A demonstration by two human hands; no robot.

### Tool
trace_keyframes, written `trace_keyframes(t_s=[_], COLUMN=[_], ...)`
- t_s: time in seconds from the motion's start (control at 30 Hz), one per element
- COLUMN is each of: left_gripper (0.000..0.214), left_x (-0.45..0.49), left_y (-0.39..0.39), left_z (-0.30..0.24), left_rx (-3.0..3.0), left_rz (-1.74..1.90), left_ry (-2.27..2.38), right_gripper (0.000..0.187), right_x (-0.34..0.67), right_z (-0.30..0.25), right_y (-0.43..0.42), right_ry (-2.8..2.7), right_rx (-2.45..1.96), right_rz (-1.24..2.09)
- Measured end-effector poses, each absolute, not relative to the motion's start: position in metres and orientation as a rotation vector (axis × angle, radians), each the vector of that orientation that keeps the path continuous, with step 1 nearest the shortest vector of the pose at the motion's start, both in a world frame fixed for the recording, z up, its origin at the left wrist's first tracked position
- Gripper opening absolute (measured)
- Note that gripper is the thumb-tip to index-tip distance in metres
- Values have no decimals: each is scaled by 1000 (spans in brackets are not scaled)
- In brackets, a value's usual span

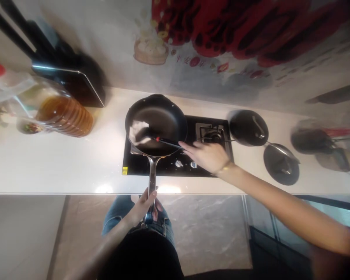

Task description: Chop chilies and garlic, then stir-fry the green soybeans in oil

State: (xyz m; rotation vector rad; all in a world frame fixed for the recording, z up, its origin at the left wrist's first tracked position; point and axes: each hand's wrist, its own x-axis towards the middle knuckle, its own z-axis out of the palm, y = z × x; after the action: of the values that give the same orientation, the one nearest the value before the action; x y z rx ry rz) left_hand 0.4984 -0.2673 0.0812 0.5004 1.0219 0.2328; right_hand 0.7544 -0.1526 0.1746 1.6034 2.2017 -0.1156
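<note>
A black frying pan [170, 116] sits over the left burner of the hob. My left hand [142, 206] is wrapped round its long metal handle [152, 175], in front of the counter edge. In my right hand [209, 155] is a long-handled black cooking utensil [172, 143] with a red band near its head. The dark head, blurred, is against a crumpled white piece of paper or cloth [136, 127] at the pan's left side. I cannot tell which material the white piece is, nor the utensil's exact kind.
The black hob [134, 168] has a bare right burner [212, 134] and two knobs. To its right are a dark pot [247, 126] and a round dark lid or pan [280, 165]. On the left stand a large oil bottle [65, 116] and a knife block [72, 83].
</note>
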Motion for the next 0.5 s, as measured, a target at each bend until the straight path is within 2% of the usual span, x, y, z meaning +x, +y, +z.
trace_keyframes(t_s=[0.17,0.33,0.43,0.5], left_gripper=[80,78,76,76], left_x=[510,511,511,511], left_y=[-274,-278,-279,-279], left_z=[76,73,75,76], left_rx=[492,453,446,450], left_rz=[295,338,349,340], left_ry=[1144,1127,1122,1122], right_gripper=[49,42,39,38], right_x=[737,783,788,779], right_z=[166,230,260,261], right_y=[-116,-138,-152,-149], right_ry=[2200,2115,1848,1740], right_rx=[1636,1437,1536,1601], right_rz=[-160,-383,-267,-182])
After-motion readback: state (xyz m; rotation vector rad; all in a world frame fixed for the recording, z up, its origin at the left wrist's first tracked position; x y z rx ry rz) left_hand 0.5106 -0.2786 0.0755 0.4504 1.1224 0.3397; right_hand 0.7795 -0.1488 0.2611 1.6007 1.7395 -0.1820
